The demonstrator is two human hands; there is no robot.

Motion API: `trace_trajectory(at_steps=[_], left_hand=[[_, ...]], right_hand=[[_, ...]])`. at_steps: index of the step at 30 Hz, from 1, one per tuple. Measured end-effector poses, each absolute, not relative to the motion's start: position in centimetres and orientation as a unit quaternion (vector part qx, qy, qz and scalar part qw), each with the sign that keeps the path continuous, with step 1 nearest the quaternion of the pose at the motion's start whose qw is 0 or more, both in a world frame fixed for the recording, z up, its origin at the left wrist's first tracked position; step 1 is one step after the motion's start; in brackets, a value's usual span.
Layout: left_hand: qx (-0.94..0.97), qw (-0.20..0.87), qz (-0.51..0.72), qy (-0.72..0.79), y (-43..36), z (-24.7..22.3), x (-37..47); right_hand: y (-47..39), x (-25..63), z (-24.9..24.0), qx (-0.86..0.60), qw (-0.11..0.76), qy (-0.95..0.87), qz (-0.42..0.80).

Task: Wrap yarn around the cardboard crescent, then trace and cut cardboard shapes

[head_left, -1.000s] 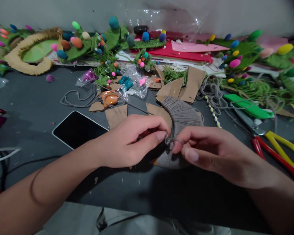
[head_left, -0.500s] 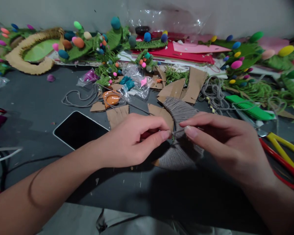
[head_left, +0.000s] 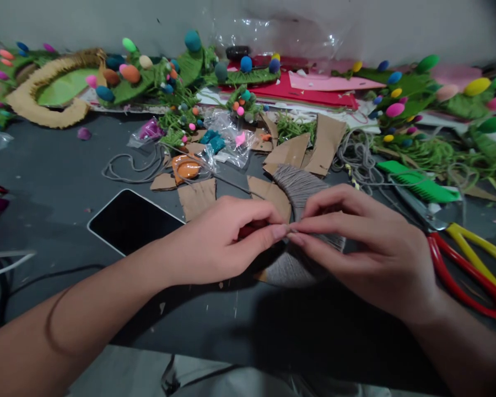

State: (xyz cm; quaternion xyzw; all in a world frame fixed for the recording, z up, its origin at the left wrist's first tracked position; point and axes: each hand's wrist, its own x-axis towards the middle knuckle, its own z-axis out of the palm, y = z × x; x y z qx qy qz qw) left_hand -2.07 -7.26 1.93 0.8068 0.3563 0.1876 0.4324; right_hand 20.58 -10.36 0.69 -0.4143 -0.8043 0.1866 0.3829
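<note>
Head view: both hands together over the counter (head_left: 177, 320), fingertips meeting. Left hand (head_left: 227, 237) pinches a thin strand (head_left: 290, 231), probably grey cord, thumb against index; right hand (head_left: 367, 248) pinches at the same spot. Exact join too small for me to make out. Grey-wrapped curved piece (head_left: 301, 184) sits right beneath, partly hidden by the right hand. Step in hand, I'd say: fine fingertip work on the strand, maybe knotting or twisting. Next move seems to call for a firm left pinch, light right one. Edges: phone (head_left: 134, 223) by left forearm, scissors (head_left: 438, 222) handles close beside right wrist, cardboard piece (head_left: 269, 194) just behind left fingers. Open room: bare, shadowed strip toward the near edge.
</note>
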Motion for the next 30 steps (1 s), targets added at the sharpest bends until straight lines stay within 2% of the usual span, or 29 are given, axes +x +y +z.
trace_trajectory(at_steps=[11, 18, 22, 30], left_hand=[[0.849, 0.35, 0.195, 0.344, -6.7, 2.6, -2.4], [0.836, 0.301, 0.244, 0.388, -5.3, 2.8, -3.7], [0.828, 0.3, 0.286, 0.378, -4.5, 2.9, -4.3], [0.814, 0.306, 0.279, 0.407, -4.1, 2.4, -4.8]], right_hand=[[-10.3, 20.7, 1.2, -0.399, 0.351, -0.831, 0.164], [-10.0, 21.6, 1.3, -0.42, 0.349, -0.824, 0.153], [-9.9, 22.2, 1.3, -0.421, 0.35, -0.823, 0.149], [-9.6, 22.7, 1.4, -0.403, 0.334, -0.833, 0.179]])
